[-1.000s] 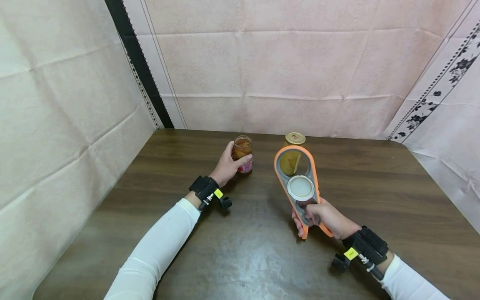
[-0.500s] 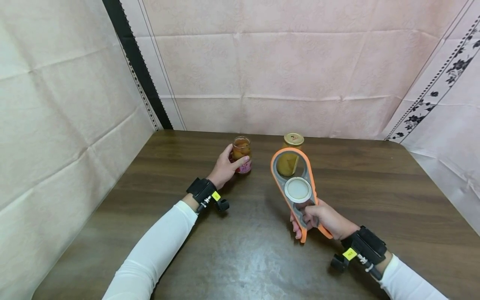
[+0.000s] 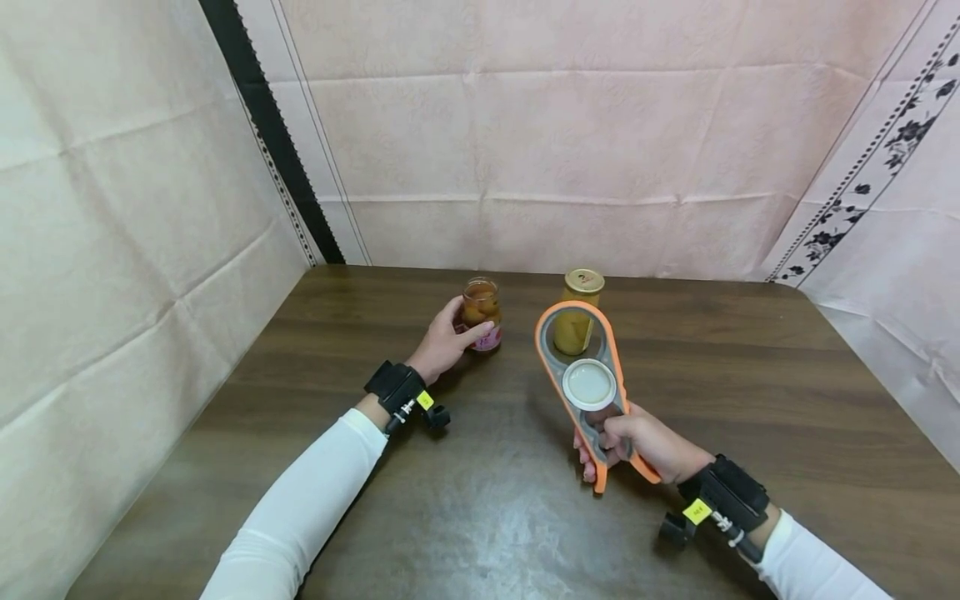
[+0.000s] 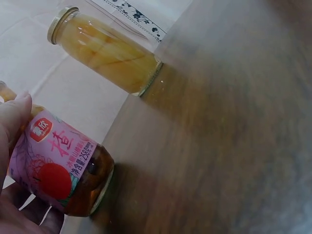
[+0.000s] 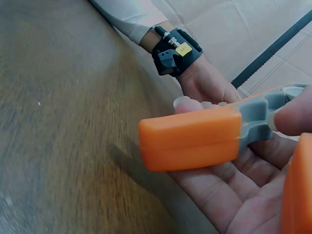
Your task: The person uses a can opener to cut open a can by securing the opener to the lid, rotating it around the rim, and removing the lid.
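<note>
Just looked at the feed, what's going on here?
The person's left grip holds an uncapped jar with a pink label. Their right grip holds an orange-and-grey tool, with a round white lid in its frame. A second jar, its gold lid on, stands behind the tool on the table.

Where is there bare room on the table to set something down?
Bare tabletop lies between the left hand and right hand, and right of the yellow fruit jar. A narrower gap separates that jar from the hawthorn jar in the left hand. Most crowded: before the yellow fruit jar, where the right hand holds the jar opener.
</note>
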{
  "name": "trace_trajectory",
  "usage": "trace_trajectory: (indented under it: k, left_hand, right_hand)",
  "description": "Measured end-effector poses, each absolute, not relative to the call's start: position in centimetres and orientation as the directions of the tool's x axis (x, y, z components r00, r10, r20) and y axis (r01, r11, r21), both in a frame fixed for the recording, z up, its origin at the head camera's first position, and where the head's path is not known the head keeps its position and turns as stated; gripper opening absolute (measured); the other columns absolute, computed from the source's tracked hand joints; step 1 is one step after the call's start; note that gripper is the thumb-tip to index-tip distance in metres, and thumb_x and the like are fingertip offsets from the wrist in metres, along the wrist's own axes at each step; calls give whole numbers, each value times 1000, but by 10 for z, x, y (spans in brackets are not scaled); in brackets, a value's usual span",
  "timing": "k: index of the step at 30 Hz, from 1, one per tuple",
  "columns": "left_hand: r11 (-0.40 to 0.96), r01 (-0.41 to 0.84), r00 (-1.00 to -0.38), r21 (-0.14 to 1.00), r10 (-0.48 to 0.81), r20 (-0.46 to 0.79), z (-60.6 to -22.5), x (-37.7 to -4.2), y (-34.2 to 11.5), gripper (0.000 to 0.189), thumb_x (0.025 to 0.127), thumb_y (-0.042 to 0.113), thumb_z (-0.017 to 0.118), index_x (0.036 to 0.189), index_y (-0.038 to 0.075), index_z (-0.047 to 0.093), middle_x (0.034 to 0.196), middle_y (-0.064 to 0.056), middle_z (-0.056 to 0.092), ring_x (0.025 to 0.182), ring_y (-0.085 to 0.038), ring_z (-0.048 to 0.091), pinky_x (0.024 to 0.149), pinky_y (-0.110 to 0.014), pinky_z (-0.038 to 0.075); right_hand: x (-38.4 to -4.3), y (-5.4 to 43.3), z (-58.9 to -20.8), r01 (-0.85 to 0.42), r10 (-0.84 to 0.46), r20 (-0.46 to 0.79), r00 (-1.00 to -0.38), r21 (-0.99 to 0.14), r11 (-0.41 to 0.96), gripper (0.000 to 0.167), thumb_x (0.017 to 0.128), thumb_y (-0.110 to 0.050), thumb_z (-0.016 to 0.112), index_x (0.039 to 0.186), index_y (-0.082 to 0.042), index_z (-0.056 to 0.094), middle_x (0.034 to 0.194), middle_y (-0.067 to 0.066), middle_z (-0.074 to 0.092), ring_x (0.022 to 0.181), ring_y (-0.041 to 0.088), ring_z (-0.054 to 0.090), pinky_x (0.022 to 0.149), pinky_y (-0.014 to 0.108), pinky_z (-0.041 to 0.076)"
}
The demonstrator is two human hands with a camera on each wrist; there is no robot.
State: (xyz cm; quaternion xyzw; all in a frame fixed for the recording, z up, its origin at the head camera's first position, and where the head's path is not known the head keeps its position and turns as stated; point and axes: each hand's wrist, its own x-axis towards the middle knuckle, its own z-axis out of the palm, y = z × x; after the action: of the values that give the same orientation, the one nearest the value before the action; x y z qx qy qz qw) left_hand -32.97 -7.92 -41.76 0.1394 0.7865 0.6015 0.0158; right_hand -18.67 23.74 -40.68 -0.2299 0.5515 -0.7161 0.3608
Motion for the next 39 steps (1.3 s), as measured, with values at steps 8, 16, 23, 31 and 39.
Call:
trace_trajectory:
  k: [8,16,23,31,39]
  left_hand:
    - [254,205,-960,945,242,144,-418,-325,-82,58,96,28,71,147,18,44,145,-9,54,135,-26,51,115,-47,42]
    - [274,194,-960,942,252,124,-419,-323,-86,59,96,31,71,148,21,43,144,-8,54,133,-26,52,113,-48,43]
    - [259,191,-953,947,278,116,-420,-323,-88,63,96,32,71,150,22,41,144,-9,54,131,-27,54,111,-48,44]
    - [269,169,-957,948,274,93,-420,-324,-89,64,96,33,71,150,21,40,146,-10,53,134,-28,52,114,-48,42]
    - [283,173,-960,943,263,98,-421,-325,-88,63,96,33,71,150,21,41,147,-10,52,136,-27,50,116,-48,40]
  right_hand:
    - [-183,234,-406,186,-737,-89,-669,-981,-50,28,91,4,36,114,3,52,104,13,68,90,21,68,85,38,59]
    - [-175,224,-404,159,-691,-142,-709,-987,39,27,84,3,42,109,-1,53,105,7,68,85,18,61,75,28,49]
    - [-166,217,-404,251,-756,-138,-640,-967,-36,31,85,4,39,107,-1,60,104,4,68,62,9,53,56,22,50]
    - [-159,210,-405,312,-757,-203,-621,-950,-2,18,83,2,41,97,-5,51,106,6,66,61,9,54,56,25,54]
    - [-157,205,-405,313,-763,-224,-607,-949,29,14,82,4,44,83,-10,42,69,-3,50,56,6,56,54,27,56]
